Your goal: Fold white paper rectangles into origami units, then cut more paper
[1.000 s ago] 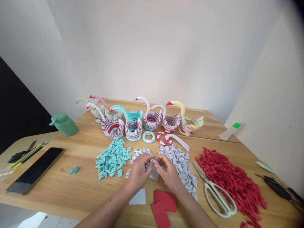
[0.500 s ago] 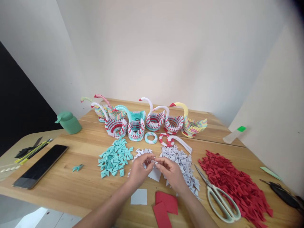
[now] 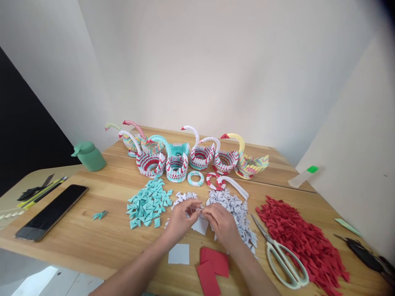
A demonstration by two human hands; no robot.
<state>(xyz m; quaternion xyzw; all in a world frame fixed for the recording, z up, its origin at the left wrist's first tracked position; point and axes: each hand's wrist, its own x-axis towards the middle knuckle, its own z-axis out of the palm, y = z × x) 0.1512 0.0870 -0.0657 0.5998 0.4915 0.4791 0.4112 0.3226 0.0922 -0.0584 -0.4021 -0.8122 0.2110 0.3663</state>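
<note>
My left hand (image 3: 184,217) and my right hand (image 3: 219,220) meet at the fingertips, both pinching a small piece of white paper (image 3: 200,208) that the fingers mostly cover. Below them, a white paper sheet (image 3: 200,226) lies on the table. Piles of white folded paper triangles (image 3: 236,207) spread behind and beside the hands. To the left is a heap of teal folded triangles (image 3: 149,203). Closer to me lie a white paper square (image 3: 179,254) and several red paper rectangles (image 3: 212,263).
Folded-paper swans (image 3: 177,166) stand in a row at the back, with a teal and white paper ring (image 3: 195,178) before them. On the right are scissors (image 3: 282,257) and a red triangle pile (image 3: 304,238). A phone (image 3: 52,211) and green container (image 3: 89,156) sit left.
The right fingers have closed in and curled more over the small white piece. My left hand stays nearly in place. The whole view has shifted slightly.
</note>
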